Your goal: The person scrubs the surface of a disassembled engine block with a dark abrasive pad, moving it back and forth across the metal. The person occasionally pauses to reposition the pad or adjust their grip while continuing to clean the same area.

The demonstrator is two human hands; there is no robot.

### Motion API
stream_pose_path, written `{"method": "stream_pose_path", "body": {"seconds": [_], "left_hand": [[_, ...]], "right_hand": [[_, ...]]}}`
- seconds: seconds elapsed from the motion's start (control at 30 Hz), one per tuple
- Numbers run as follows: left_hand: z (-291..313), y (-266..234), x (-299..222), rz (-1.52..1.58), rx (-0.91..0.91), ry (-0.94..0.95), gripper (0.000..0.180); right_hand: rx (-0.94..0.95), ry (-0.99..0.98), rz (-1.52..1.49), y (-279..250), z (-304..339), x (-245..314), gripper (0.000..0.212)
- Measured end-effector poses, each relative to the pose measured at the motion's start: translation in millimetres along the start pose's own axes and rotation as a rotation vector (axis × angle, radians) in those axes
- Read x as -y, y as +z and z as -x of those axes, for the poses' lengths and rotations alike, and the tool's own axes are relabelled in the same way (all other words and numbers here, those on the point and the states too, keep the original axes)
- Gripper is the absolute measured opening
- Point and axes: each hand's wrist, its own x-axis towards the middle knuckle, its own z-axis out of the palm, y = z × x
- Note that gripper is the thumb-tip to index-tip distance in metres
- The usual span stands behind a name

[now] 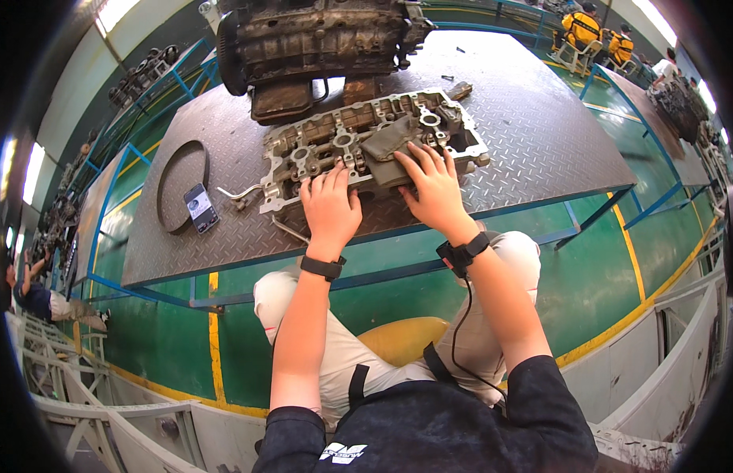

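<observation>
A metal cylinder head [301, 154] lies near the front edge of the table, its bearing bores and inner parts facing up. Across its right half rests a folded olive-grey cloth [388, 140]. My right hand [437, 189] lies on the cloth's right side with the fingers spread. My left hand [330, 209] rests on the near edge of the cylinder head, left of the cloth. Its fingers are stretched forward and a little apart, and the fingertips touch the metal. What lies under the cloth is hidden.
A large dark engine block [323, 47] stands behind the cylinder head on the patterned steel tabletop [532, 134]. To the left lie a black belt loop [163, 185] and a phone [200, 208]. A bent metal pipe [240, 193] sticks out leftward. People in yellow [581, 30] sit far right.
</observation>
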Motion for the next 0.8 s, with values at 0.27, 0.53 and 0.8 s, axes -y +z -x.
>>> {"method": "stream_pose_path", "body": {"seconds": [0.27,0.53,0.8], "left_hand": [[1.5,0.2,0.3,0.008,-0.077,0.017,0.037],[1.4,2.8,2.5,-0.020,-0.024,0.029,0.032],[1.2,0.5,-0.1,-0.013,-0.063,0.029,0.030]], "right_hand": [[0.001,0.011,0.005,-0.3,0.6,2.7,0.074],[0.007,0.017,0.020,-1.8,0.6,4.4,0.076],[0.003,0.012,0.018,-1.5,0.1,4.2,0.075]]}}
